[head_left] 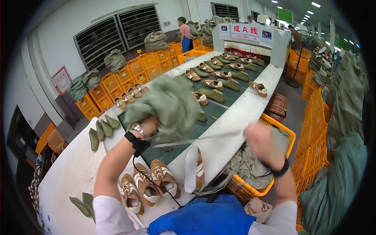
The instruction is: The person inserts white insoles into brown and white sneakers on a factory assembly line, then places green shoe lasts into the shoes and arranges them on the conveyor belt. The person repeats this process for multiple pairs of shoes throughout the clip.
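Left hand (150, 126) raised over conveyor belt (213, 111), fist clenched on bunched green sack (168, 105); sack hangs above belt's near end. Right hand (260, 141) lifted over orange crate (280, 127), blurred; fingers look curled around thin cord (196, 140) running taut toward sack, grip not certain. Judged step: opening or emptying sack, cord being drawn clear. Next move calls for firm hold on sack and steady pull along cord. Brown shoes (147, 188) lie on white table (70, 176) near body; more shoes and green lasts (213, 95) ride belt.
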A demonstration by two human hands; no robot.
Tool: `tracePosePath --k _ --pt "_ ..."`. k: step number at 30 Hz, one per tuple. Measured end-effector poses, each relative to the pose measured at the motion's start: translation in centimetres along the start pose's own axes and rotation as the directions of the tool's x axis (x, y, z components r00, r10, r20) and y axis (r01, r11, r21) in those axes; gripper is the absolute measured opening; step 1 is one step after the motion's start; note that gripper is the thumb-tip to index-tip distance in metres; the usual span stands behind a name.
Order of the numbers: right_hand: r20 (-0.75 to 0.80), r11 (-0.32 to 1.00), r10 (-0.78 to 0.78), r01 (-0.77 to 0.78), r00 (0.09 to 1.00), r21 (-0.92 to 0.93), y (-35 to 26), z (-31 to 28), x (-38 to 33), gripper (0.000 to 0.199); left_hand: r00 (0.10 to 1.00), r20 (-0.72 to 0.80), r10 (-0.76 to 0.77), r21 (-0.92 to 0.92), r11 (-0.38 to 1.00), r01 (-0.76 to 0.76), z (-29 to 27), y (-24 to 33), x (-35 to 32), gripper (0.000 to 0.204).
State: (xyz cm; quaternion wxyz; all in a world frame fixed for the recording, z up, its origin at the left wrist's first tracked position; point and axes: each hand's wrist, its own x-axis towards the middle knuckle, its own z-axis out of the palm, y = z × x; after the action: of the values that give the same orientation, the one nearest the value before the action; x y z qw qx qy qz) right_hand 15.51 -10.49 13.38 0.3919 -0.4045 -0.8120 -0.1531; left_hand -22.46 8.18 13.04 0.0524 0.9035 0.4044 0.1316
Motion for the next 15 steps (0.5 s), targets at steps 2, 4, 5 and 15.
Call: tracePosePath --k 2,4,5,15 --pt "-0.071 0.85 0.264 -0.197 0.962 0.488 4.8 -0.3 3.7 0.015 0.925 0.312 0.218 -0.094 0.976 -0.199 1.1 2.6 -1.6 0.042" --pt "0.371 0.344 0.405 -0.516 0.835 0.785 8.6 -1.0 5.7 0.016 0.844 0.391 0.367 -0.282 0.921 -0.27 1.3 4.5 -2.3 0.042" --pt "0.422 0.287 0.375 -0.536 0.825 0.794 8.8 0.6 5.9 0.016 0.843 0.36 0.399 -0.351 0.895 -0.273 1.2 5.0 -2.2 0.043" --pt "0.707 -0.195 0.218 -0.68 0.672 0.707 -0.3 13.6 1.4 0.034 0.967 -0.249 0.046 -0.258 0.96 -0.112 3.2 2.6 2.3 0.046"
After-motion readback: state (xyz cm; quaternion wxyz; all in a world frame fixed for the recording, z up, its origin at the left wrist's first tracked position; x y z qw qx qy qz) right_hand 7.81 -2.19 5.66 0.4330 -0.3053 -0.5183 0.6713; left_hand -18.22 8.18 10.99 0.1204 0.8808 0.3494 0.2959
